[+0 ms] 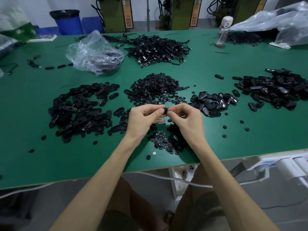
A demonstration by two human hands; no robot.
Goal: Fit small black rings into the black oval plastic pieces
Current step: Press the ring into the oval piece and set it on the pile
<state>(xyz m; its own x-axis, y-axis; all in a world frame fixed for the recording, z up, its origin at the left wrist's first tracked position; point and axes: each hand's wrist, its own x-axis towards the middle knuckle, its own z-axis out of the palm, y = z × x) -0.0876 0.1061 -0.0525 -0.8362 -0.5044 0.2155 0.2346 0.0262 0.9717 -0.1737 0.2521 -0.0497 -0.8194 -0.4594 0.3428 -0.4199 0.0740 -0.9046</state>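
Green tabletop [216, 144] across the full width of the frame, viewed from above. Centre of frame: heap of small black rings [156, 88], with loose rings scattered round its edge. Left of centre: heap of black oval pieces [80, 110], mostly lying flat. Just right of the ring heap: smaller heap of glossier black parts [213, 102]. Further right, at the frame edge: larger heap of black parts [276, 89]. Upper centre: tangle of black cables [158, 47]. Left of the cables: crumpled clear plastic bag [95, 52] with dark contents. Upper right: clear bottle [222, 33], upright, blurred. Beyond the far edge, upper left: blue bin [69, 22].

Below the ring heap: both hands raised above the tabletop, meeting at mid-frame.

- Left hand [143, 120]: fingers curled, thumb pressed on a small black piece [165, 110].
- Right hand [185, 120]: fingers curled, thumb and forefinger pinching the same piece from the right side.
- Piece mostly hidden by the fingertips; type, and whether fitted with a ring, not determinable.

Under the hands: thin patch of rings [160, 142] on the tabletop. Near the lower edge of the tabletop: pale screw head [154, 153], just beside a single ring [148, 157]. Beneath that edge: white cable [166, 178].
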